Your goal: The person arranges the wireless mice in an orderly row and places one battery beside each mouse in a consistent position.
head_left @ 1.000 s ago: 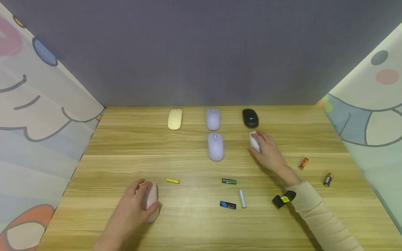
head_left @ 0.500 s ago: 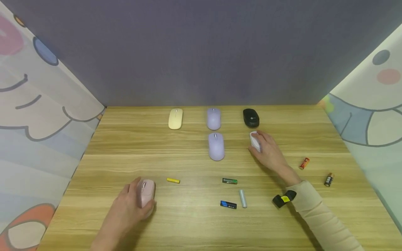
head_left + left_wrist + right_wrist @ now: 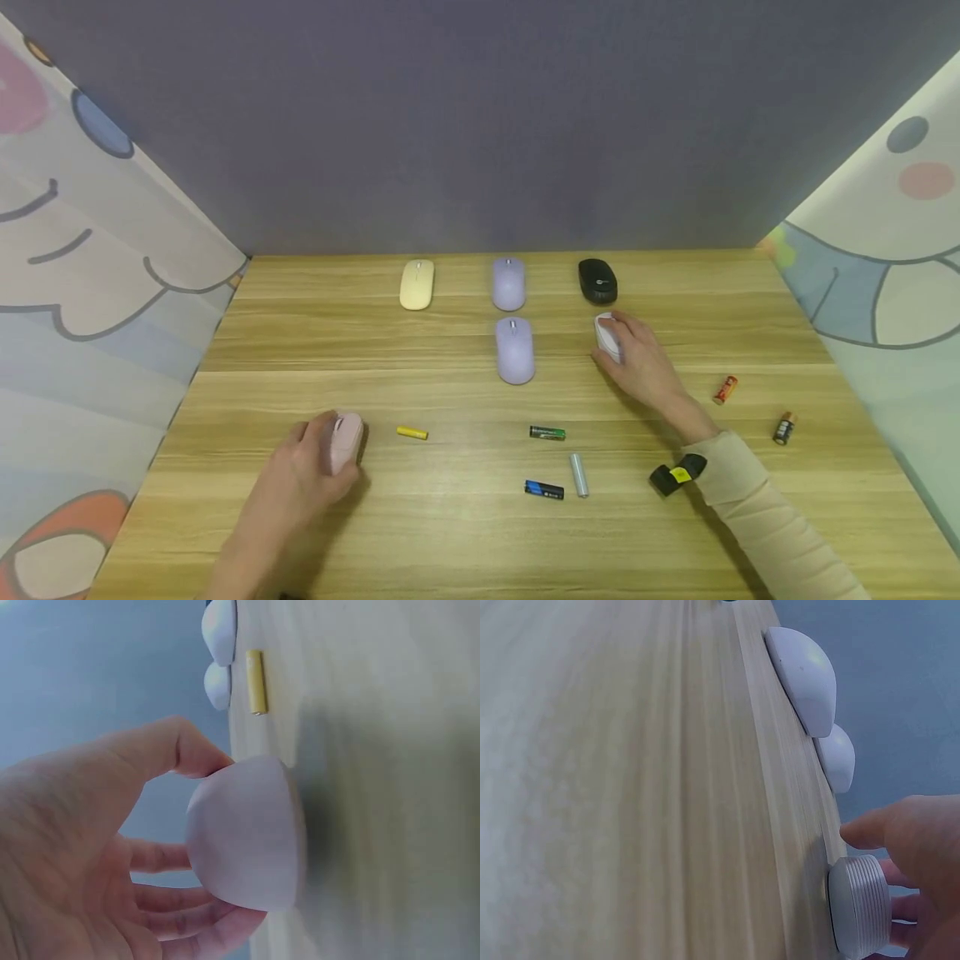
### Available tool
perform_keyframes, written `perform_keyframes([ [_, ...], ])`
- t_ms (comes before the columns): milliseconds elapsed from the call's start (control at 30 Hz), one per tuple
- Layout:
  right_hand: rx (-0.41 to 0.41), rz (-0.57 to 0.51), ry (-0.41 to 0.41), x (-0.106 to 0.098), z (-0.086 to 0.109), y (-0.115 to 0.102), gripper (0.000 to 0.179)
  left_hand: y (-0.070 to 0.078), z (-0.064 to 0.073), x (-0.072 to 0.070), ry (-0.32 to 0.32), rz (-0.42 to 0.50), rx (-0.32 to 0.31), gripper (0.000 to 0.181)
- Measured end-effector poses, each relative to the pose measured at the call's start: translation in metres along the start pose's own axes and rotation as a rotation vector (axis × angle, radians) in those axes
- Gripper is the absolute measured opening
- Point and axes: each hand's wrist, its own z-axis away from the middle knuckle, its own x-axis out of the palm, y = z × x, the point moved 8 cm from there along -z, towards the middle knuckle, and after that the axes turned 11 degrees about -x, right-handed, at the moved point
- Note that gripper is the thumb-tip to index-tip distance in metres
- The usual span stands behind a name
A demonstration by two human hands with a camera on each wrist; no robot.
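Note:
My left hand (image 3: 300, 471) grips a pale pink computer mouse (image 3: 346, 442) at the left front of the table. In the left wrist view the thumb is on one side of the pink mouse and the fingers on the other, with a shadow along its underside. My right hand (image 3: 641, 362) is around a white mouse (image 3: 606, 337) at the right of the table, below a black mouse (image 3: 597, 282). The right wrist view shows the white mouse's ribbed end, fingers behind it and the thumb near its side. A yellow battery (image 3: 412, 433) lies to the right of the pink mouse.
Two lilac mice, the nearer one (image 3: 515, 351) in front of the other (image 3: 508, 284), stand mid-table. A yellow mouse (image 3: 417, 285) is at the back. Loose batteries lie about: green (image 3: 547, 433), blue-black (image 3: 543, 490), silver (image 3: 579, 476), red (image 3: 725, 390), black (image 3: 783, 428). A grey panel (image 3: 480, 125) closes the back.
My left hand has moved the pink mouse away from the table's front edge and slightly left. My right hand and the white mouse have stayed in place.

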Motion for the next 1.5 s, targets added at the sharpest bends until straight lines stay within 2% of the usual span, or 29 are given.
perform_keyframes([
  [367, 0.012, 0.005, -0.004, 0.001, 0.000, 0.001, 0.055, 0.023, -0.032, -0.015, 0.027, 0.012, 0.093, 0.064],
  [567, 0.013, -0.002, -0.001, 0.000, 0.000, 0.001, 0.055, 0.032, -0.053, -0.016, 0.007, 0.035, 0.122, 0.065],
  [833, 0.025, -0.003, -0.005, 0.000, -0.002, 0.001, 0.055, 0.040, -0.082, -0.008, -0.035, 0.004, 0.107, 0.066],
  [1067, 0.020, -0.003, 0.006, 0.000, -0.001, 0.002, 0.054, 0.041, -0.104, 0.007, -0.095, -0.013, 0.046, 0.070],
  [1500, 0.023, -0.008, 0.018, 0.001, -0.001, 0.003, 0.054, 0.052, -0.128, 0.022, -0.127, -0.004, 0.000, 0.073],
])
